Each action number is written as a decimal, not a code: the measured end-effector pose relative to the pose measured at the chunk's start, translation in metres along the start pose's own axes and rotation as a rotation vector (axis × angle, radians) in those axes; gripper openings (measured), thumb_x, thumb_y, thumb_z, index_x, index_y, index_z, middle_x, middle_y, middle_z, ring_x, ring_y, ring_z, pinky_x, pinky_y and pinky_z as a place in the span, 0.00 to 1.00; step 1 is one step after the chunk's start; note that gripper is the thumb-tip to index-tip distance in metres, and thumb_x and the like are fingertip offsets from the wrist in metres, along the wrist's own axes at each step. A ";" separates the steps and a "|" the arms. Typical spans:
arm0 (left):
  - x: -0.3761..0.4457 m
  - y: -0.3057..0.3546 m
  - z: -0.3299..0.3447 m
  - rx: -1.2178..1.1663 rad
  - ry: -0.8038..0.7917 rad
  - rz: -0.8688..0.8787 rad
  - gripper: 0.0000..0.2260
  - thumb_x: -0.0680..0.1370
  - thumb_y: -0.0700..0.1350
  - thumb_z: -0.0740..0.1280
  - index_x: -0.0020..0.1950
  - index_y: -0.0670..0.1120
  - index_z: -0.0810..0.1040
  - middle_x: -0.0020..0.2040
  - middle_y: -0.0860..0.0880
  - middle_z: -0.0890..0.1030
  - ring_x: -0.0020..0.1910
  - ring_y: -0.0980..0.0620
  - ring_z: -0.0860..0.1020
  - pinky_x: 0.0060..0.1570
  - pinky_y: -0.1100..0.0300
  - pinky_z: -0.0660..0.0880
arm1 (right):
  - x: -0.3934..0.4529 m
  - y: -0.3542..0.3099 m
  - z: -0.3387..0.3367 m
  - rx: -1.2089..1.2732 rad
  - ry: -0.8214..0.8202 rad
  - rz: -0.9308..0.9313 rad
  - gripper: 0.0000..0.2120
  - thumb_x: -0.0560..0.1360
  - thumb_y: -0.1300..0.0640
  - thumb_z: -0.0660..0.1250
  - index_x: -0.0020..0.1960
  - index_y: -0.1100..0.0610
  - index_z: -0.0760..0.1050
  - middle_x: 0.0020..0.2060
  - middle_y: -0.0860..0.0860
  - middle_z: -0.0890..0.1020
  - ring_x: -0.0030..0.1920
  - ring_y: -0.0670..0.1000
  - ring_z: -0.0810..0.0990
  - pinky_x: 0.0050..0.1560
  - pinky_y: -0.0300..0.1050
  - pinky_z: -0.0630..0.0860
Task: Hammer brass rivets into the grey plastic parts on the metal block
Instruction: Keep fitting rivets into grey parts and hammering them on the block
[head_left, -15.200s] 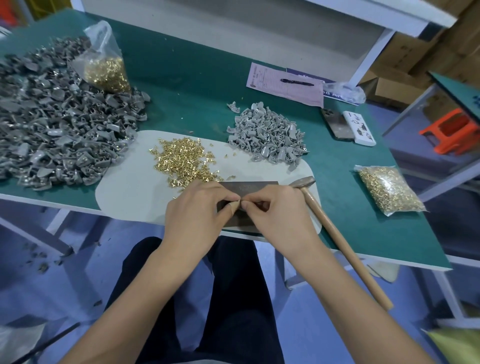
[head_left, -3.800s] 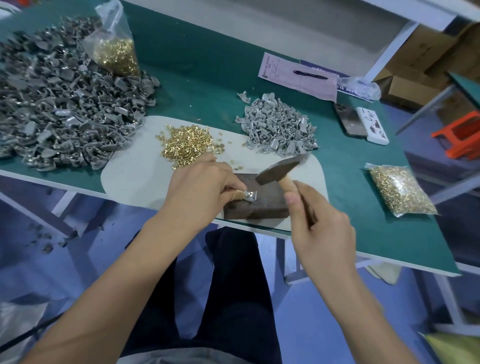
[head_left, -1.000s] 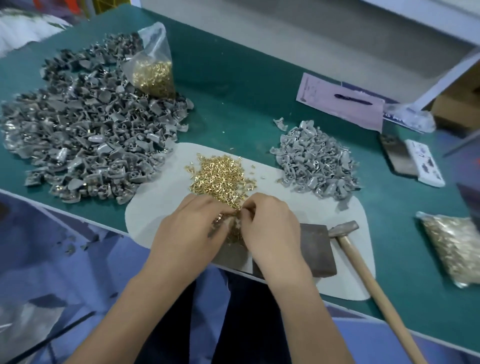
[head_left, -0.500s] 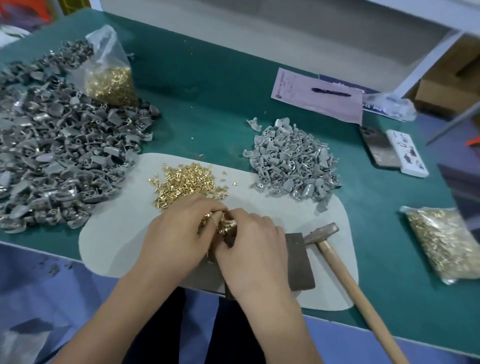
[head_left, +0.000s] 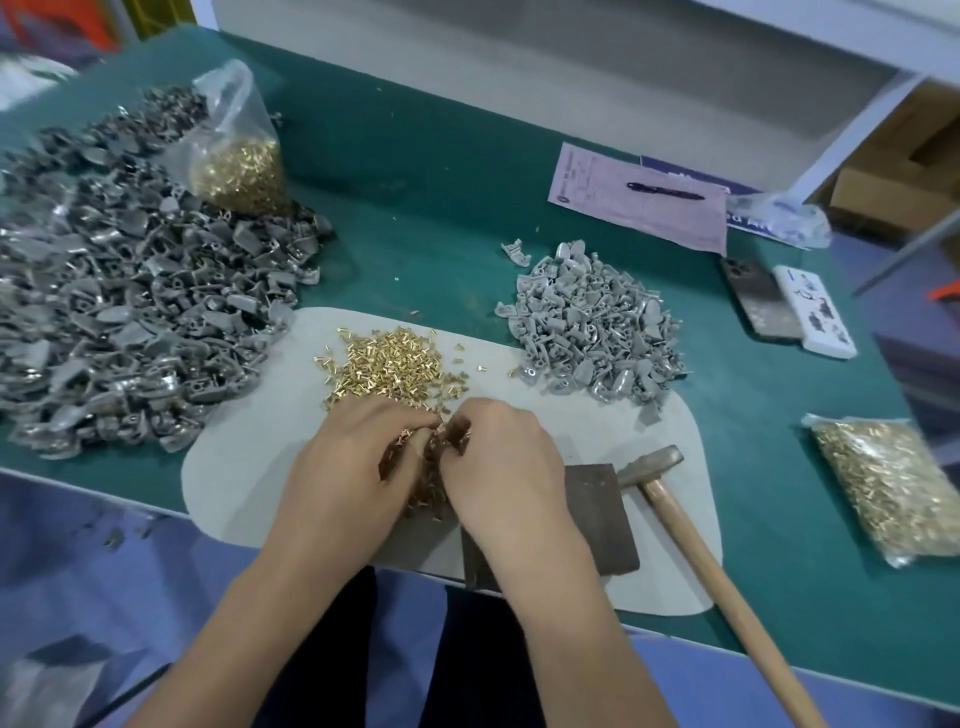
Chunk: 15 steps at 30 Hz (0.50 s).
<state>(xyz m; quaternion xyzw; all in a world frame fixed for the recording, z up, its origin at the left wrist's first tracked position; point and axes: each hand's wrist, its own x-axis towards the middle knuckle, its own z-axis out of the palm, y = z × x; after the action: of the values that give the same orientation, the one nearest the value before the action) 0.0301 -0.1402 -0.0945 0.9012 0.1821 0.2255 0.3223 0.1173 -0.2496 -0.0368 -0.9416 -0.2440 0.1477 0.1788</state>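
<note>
Pale mat (head_left: 249, 447): rivets (head_left: 389, 364) beyond fingers (head_left: 415, 421).

Shiny brass rivets (head_left: 390, 367), matt grey plastic parts (head_left: 592, 322), wooden hammer handle (head_left: 727, 597)

only one view was given, from a camera worn on the person's head. it looked forward and steeply down over the near edge of the green table (head_left: 426, 208), close above the left hand (head_left: 353, 467) and right hand (head_left: 509, 467), both low in the middle. its wide lens bent the table's edges and took in floor and boxes (head_left: 893, 171) to the right.
</note>
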 end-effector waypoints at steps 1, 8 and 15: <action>-0.002 -0.002 0.000 0.022 0.027 0.011 0.07 0.80 0.45 0.67 0.54 0.50 0.84 0.50 0.56 0.81 0.53 0.51 0.75 0.52 0.52 0.74 | 0.003 0.002 -0.002 0.080 0.018 -0.002 0.03 0.77 0.54 0.69 0.49 0.50 0.81 0.46 0.49 0.84 0.48 0.53 0.82 0.45 0.44 0.76; -0.010 -0.016 0.002 0.044 0.075 0.028 0.12 0.80 0.51 0.64 0.59 0.52 0.82 0.58 0.56 0.78 0.61 0.49 0.73 0.61 0.50 0.70 | 0.023 0.036 -0.019 0.123 -0.026 0.026 0.06 0.78 0.54 0.71 0.55 0.50 0.80 0.43 0.46 0.82 0.42 0.45 0.80 0.42 0.41 0.75; -0.010 -0.016 0.007 0.113 0.065 0.028 0.14 0.81 0.50 0.62 0.64 0.50 0.80 0.63 0.52 0.77 0.68 0.45 0.70 0.66 0.47 0.68 | 0.031 0.025 -0.012 0.134 -0.140 -0.039 0.06 0.72 0.56 0.79 0.47 0.50 0.83 0.38 0.47 0.82 0.38 0.45 0.81 0.36 0.38 0.72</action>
<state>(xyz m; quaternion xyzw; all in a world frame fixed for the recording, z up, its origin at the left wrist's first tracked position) 0.0224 -0.1373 -0.1132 0.9125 0.1924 0.2485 0.2618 0.1582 -0.2570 -0.0418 -0.9099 -0.2640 0.2256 0.2267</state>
